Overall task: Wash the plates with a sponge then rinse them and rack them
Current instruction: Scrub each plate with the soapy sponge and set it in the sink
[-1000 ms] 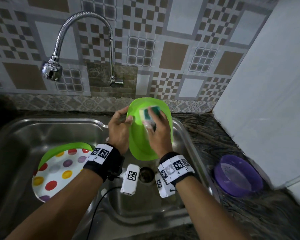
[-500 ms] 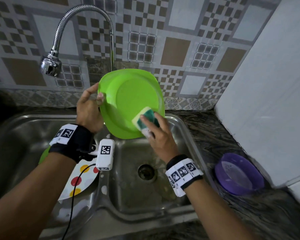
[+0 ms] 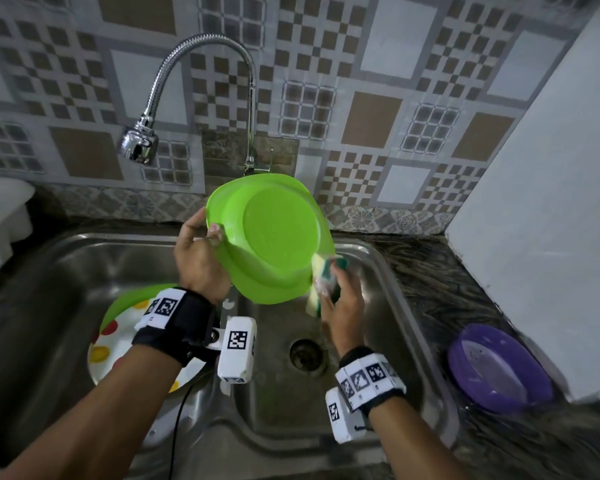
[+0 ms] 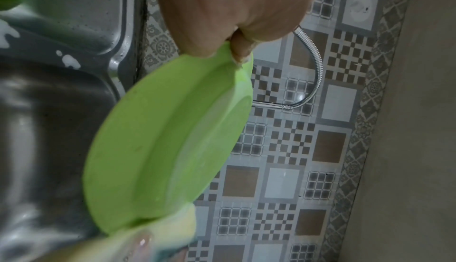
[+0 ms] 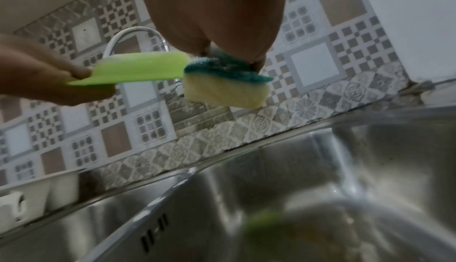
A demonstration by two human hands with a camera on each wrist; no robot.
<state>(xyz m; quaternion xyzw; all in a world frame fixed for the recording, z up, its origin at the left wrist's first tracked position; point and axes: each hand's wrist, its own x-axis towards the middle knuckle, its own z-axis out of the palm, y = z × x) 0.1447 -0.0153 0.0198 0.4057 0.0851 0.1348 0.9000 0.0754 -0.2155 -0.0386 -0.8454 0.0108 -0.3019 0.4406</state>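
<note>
**Green plate up over the sink, sponge at its lower edge**

My left hand (image 3: 201,258) has a narrow grip on the left rim of the green plate (image 3: 274,237), thumb on the side facing me and the fingers curled behind it. I hold the plate tilted up in the air above the right basin of the steel sink (image 3: 388,271), its underside turned towards me. From my left wrist the same plate (image 4: 160,145) runs away from my palm (image 4: 229,9), pinched at the edge.

My right hand (image 3: 342,306) is closed round the sponge (image 3: 321,282), yellow foam with a green scouring face. The sponge touches the plate's lower right rim. From my right wrist the sponge (image 5: 224,83) sits just beside the plate's edge (image 5: 138,69), scouring side up against my fingers.

In the left basin lies a spotted plate (image 3: 111,341), partly hidden under my left forearm, with a green rim showing behind it. The faucet (image 3: 174,84) arches over the sink with its head pointing down over the left basin. On the table to the right stands a purple bowl (image 3: 499,372), well apart from the sink. A white container (image 3: 4,209) sits at the far left.
</note>
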